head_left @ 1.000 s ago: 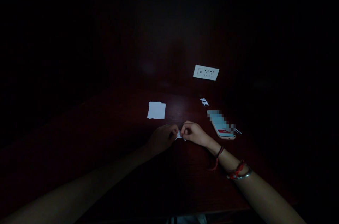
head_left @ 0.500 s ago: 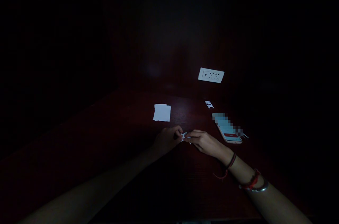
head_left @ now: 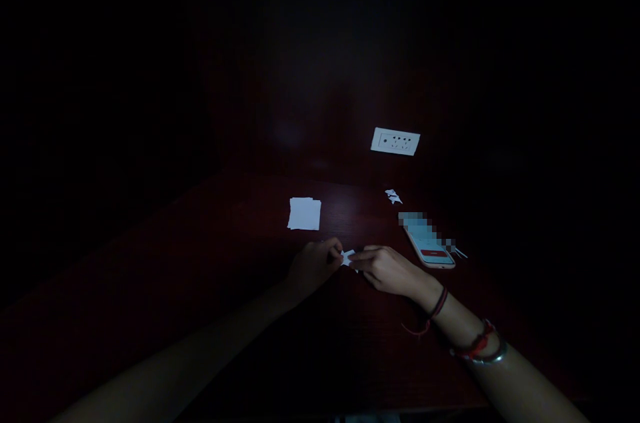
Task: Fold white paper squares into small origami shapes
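Between my two hands, low over the dark red table, is a small piece of folded white paper. My left hand pinches its left side between thumb and forefinger. From the right, the fingers of my right hand press on the paper's other side, covering part of it. A stack of square white paper sheets lies beyond my left hand. Farther back on the right is a little heap of small folded white paper pieces.
A phone with its screen lit lies right of my right hand, and thin white strips stick out beside it. A white wall socket is mounted on the dark panel behind the table. Deep shadow covers both sides.
My right hand has gone from curled fingers to straighter fingers laid on the paper. My left hand keeps its pinch. The whole view has shifted slightly.
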`<action>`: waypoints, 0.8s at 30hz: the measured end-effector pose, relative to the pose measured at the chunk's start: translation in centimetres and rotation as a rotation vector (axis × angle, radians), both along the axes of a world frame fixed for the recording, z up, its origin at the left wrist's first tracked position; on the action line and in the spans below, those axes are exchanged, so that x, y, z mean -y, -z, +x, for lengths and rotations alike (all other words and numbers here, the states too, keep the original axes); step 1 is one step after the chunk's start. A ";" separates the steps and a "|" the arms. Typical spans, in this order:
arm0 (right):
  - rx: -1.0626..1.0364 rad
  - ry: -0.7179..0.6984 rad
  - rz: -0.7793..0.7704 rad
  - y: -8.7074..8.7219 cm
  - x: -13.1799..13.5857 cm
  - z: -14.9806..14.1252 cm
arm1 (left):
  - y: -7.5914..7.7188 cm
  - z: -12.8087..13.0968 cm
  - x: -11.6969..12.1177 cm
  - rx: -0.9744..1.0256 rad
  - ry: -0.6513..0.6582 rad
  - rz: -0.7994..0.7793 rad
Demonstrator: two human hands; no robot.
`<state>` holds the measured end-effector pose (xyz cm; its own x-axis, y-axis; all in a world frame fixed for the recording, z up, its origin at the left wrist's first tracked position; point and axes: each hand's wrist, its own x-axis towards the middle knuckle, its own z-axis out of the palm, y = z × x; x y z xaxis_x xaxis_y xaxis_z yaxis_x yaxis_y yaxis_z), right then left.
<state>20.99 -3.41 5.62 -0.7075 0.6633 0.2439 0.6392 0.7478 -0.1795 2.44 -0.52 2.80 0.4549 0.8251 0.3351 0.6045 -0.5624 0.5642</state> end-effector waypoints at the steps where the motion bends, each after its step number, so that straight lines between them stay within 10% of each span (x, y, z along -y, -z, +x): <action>1: 0.016 -0.013 0.003 -0.1 0.0 0.0 | 0.0 0.0 0.0 -0.001 -0.002 0.004; 17: -0.031 -0.104 -0.095 -0.5 -0.3 0.3 | -0.2 -0.7 0.4 -0.060 0.008 0.069; 24: -0.276 0.118 -0.117 0.1 -1.0 0.8 | -0.5 -0.4 0.6 -0.159 0.114 0.174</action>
<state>21.78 -2.40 5.51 -0.5422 0.7715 0.3327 0.6354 0.6356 -0.4385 2.03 -1.16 3.31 0.5996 0.7018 0.3848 0.6051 -0.7121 0.3559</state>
